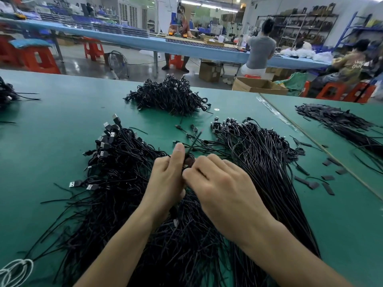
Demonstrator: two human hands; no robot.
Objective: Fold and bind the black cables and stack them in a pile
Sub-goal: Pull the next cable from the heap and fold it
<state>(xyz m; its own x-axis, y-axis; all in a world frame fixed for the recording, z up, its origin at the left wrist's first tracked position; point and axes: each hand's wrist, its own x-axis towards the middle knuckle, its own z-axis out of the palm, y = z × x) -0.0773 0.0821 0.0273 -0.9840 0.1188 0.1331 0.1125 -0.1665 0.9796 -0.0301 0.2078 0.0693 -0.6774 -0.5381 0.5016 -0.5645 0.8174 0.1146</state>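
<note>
- The left hand [167,175] and right hand [223,183] pinch one small folded black cable [189,160], fingers curled, so its loops stay together.
- Loose black cables [116,162] lie beside, easy to grab.
- The tied-cable heap [170,96] sits farther back.

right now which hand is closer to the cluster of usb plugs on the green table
Left. The left hand sits just right of the usb plugs and their bundle; the right hand lies farther right, beyond the left hand.

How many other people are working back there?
3 clearly: person facing us; person in grey; person in tan, far right. A fourth may be hidden between the last two.
</note>
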